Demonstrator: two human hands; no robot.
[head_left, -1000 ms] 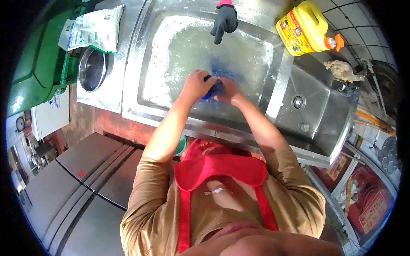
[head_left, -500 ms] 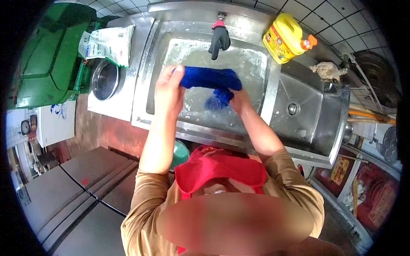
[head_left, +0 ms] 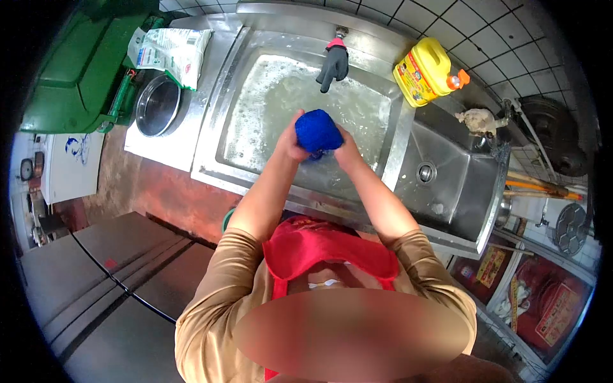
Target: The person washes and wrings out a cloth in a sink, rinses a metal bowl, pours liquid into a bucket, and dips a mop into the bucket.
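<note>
A bunched blue cloth (head_left: 318,131) is held above the soapy water of the large steel sink (head_left: 214,137). My left hand (head_left: 292,139) wraps its left side, and my right hand (head_left: 345,150) grips its right side. The two hands are close together, with the cloth folded into a rounded bundle between them. Some of the cloth hangs just below the bundle. Beyond it, a dark glove with a pink cuff (head_left: 333,66) hangs at the tap on the sink's back edge.
A yellow jug (head_left: 423,73) stands at the back right, by a smaller steel basin (head_left: 447,172) with a drain. On the left counter are a white bag (head_left: 174,54) and a round metal pan (head_left: 158,105), beside a green bin (head_left: 73,70). A pale cloth (head_left: 479,121) hangs on the right tap.
The blue cloth came up out of the water and was spread between both hands. Now it is folded into a bundle, and my hands have moved closer together.
</note>
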